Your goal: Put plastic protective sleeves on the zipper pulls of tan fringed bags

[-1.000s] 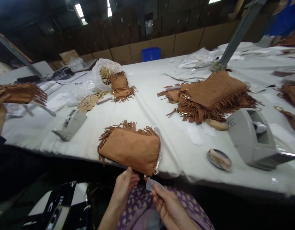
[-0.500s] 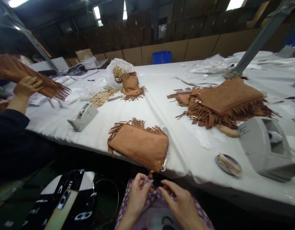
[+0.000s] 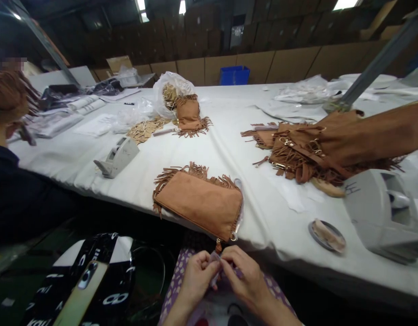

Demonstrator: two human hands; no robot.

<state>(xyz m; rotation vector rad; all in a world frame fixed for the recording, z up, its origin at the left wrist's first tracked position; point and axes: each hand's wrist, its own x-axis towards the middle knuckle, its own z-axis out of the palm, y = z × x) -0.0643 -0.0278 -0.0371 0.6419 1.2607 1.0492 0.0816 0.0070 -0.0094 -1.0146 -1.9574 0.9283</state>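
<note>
Head view: left hand [image 3: 198, 281] and right hand [image 3: 246, 276] pinching a small clear plastic piece [image 3: 214, 263], mostly hidden by fingers.
Beyond: fringed tan suede bag [image 3: 198, 203] at the table's edge.

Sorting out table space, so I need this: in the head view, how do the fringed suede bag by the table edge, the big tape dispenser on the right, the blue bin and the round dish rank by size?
1. fringed suede bag
2. tape dispenser
3. Unsure: round dish and blue bin look alike, and the bin is much farther away.
</note>
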